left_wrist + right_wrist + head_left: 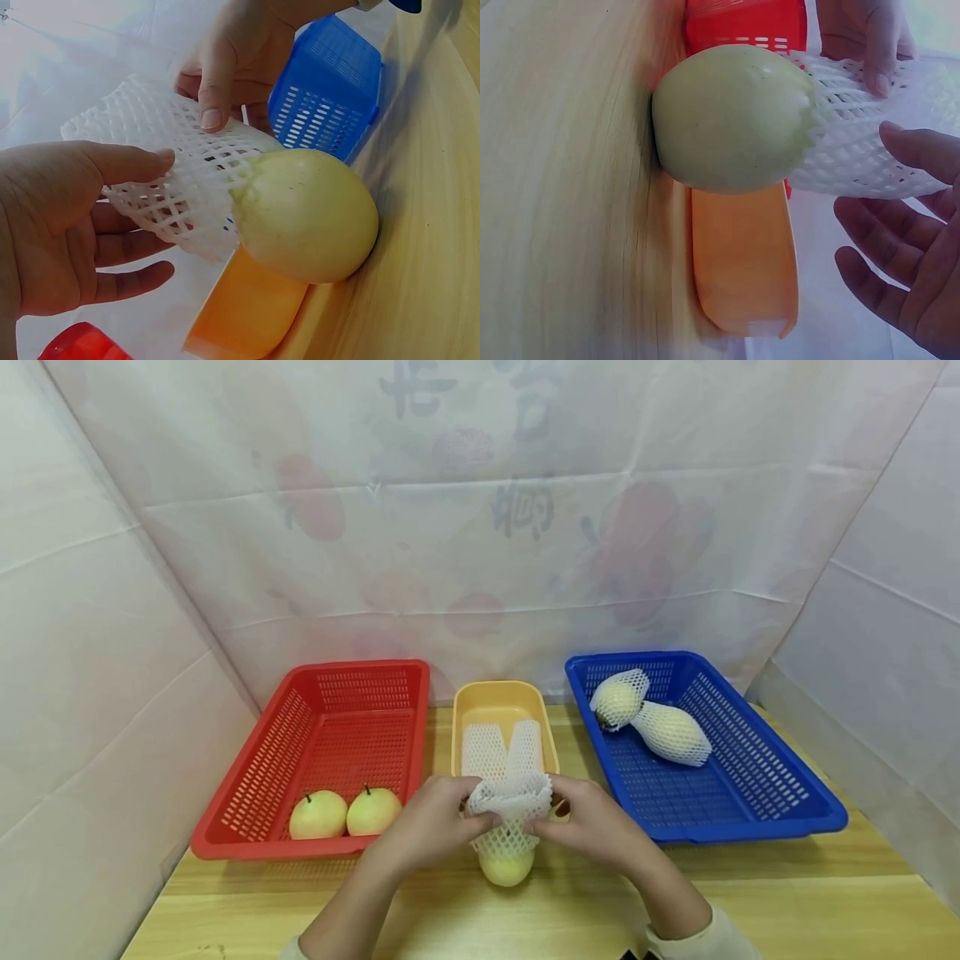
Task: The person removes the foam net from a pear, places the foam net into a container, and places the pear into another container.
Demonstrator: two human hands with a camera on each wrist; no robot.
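Note:
A pale yellow-green pear (pixel 507 868) stands on the wooden table with a white foam net sleeve (pixel 508 810) over its upper part. Its lower part is bare in both wrist views. My left hand (pixel 438 818) pinches the sleeve's left side between thumb and fingers, near its open upper end. From the opposite side my right hand (pixel 596 822) pinches it too. In the left wrist view, the thumb of the left hand (pixel 60 225) lies on the mesh while its lower fingers spread away. The sleeve's upper part sticks up beyond the pear.
Behind the hands, a yellow tray (pixel 498 692) holds flat foam sleeves (pixel 484 747). To the left, a red basket (pixel 367 752) contains two bare pears (pixel 318 816). A blue basket (pixel 712 814) on the right holds two net-covered pears (pixel 671 733). A cloth hangs at the back.

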